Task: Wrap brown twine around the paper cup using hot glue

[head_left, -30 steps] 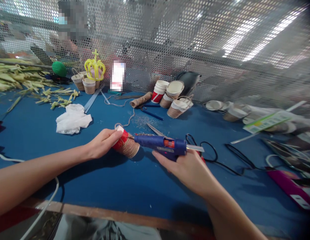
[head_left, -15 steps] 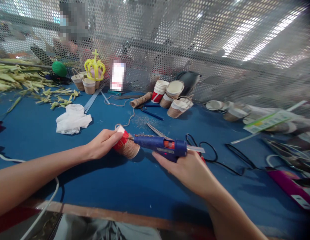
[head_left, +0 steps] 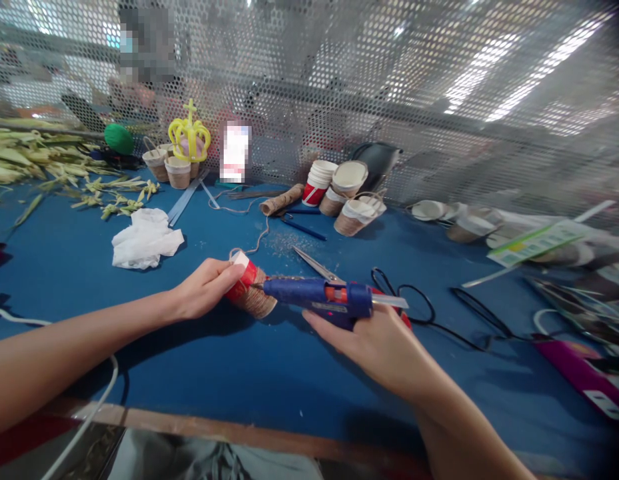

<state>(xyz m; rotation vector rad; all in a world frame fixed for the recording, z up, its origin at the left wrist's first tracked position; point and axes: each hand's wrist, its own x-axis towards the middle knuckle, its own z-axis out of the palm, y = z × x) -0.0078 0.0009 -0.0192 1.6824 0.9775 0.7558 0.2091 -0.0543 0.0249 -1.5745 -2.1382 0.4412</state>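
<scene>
My left hand (head_left: pixel 207 288) is closed round the rim end of a red and white paper cup (head_left: pixel 242 283), which lies tilted on its side. Twine (head_left: pixel 258 301) is wound about the cup's lower part, and a loose strand runs from the rim toward the back. In my right hand (head_left: pixel 376 343) is a blue hot glue gun (head_left: pixel 314 295), its fingers wrapped round the handle. The gun's nozzle is at the cup's red side, by the edge of the winding. A clear glue stick (head_left: pixel 392 302) pokes out behind the gun.
Scissors (head_left: pixel 314 262) lie just beyond the glue gun. A twine roll (head_left: pixel 282 199) and several twine-wrapped cups (head_left: pixel 356 215) stand farther back. A crumpled white cloth (head_left: pixel 145 239) sits at left, and black cord (head_left: pixel 466 339) trails at right. Perforated metal sheet (head_left: pixel 289 100) closes off the back.
The glue gun in my right hand has shifted slightly left and down, its nozzle moving along the cup's red side. My left hand keeps hold of the cup, almost unmoved.
</scene>
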